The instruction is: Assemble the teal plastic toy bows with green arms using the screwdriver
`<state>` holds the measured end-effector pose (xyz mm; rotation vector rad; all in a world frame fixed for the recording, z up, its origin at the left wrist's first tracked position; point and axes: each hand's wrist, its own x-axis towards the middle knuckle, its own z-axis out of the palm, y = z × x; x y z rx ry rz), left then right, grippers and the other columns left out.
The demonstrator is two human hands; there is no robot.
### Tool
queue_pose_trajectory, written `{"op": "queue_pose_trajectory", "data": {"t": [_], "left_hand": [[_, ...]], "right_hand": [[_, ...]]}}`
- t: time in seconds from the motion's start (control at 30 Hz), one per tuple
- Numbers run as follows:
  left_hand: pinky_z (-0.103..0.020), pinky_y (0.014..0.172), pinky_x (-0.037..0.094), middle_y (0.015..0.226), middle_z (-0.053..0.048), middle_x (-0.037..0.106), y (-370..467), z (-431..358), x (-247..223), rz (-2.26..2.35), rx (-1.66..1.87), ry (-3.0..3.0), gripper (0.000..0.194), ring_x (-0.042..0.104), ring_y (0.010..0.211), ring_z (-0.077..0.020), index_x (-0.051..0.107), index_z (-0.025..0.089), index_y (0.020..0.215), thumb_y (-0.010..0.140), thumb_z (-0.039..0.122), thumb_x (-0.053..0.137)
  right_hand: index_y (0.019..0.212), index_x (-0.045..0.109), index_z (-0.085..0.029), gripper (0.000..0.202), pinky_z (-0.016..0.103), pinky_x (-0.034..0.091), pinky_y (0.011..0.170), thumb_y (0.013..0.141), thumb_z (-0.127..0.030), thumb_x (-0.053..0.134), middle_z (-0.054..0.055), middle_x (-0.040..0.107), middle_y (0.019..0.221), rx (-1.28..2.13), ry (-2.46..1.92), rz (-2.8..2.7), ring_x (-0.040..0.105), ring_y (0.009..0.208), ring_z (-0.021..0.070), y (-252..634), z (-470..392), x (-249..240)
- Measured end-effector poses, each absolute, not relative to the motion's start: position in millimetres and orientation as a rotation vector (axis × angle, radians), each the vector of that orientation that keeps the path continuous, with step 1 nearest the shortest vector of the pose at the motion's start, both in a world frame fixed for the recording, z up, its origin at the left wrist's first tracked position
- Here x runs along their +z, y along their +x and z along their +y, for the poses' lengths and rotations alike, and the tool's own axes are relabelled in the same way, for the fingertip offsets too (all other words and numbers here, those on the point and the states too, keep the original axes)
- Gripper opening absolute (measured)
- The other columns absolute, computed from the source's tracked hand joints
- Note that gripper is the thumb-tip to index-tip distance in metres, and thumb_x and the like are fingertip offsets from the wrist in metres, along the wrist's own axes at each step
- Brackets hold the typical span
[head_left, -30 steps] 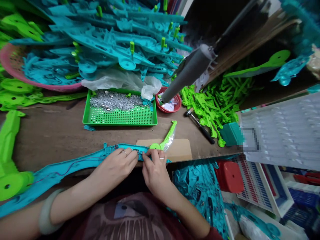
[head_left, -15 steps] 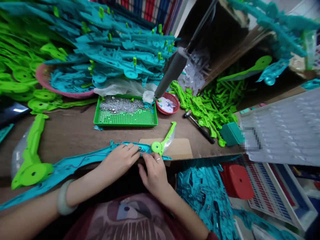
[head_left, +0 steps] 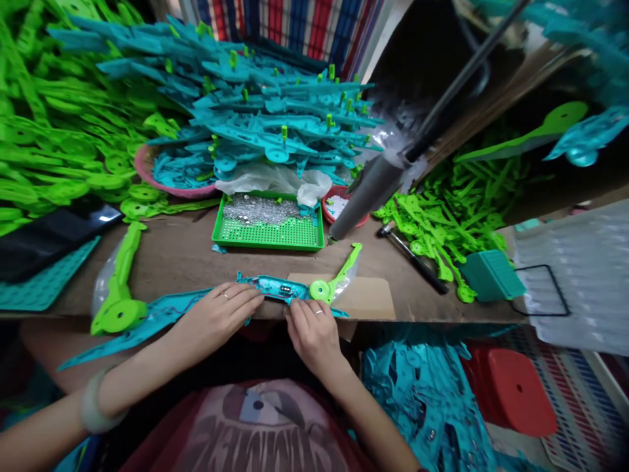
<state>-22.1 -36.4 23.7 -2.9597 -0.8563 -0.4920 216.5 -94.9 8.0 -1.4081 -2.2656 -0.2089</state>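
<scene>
Left hand [head_left: 216, 314] is laid over the long blue part [head_left: 268, 283], fingers together and slightly bent; right hand [head_left: 314, 334] is half curled at its near edge, by the green disc [head_left: 322, 290]. Can't tell if either has a real grip, thumbs are hidden. Looks like steadying or fiddling work around the small metal bits [head_left: 285, 289] inside. The part lies along the table [head_left: 171, 236] edge, overhanging it at left, so moving it calls for support at both ends. Cardboard [head_left: 376, 298] sits under the right end. Beyond: green tray [head_left: 270, 246], hammer [head_left: 413, 259] — and a grey driver [head_left: 368, 190] leaning in, awkward for reaching the red basket [head_left: 363, 221].
</scene>
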Motion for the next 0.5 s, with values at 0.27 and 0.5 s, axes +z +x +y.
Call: {"op": "queue_pose_trajectory", "data": {"t": [0.27,0.5], "left_hand": [[-0.044,0.106,0.050,0.132,-0.011,0.070,-36.5,-37.7,18.6,-0.937,-0.555,-3.020,0.036,0.060,0.129,-0.0254,0.064,0.017,0.129,0.096,0.008,0.052],[-0.045,0.106,0.050,0.129,-0.011,0.071,-54.2,-51.4,13.9,-0.981,-0.552,-3.014,0.037,0.063,0.126,-0.0264,0.063,0.018,0.129,0.094,0.011,0.058]], "right_hand": [[0.122,0.064,-0.009,0.028,0.040,0.056,0.087,0.096,-0.010,0.053,0.014,0.076,0.104,-0.316,-1.229,-2.403,0.071,0.091,0.0227,231.1,-88.6,-5.5],[0.116,0.068,-0.012,0.024,0.040,0.056,0.084,0.093,-0.012,0.059,0.012,0.077,0.100,-0.314,-1.177,-2.428,0.070,0.091,0.0231,236.5,-88.5,-11.6]]}}
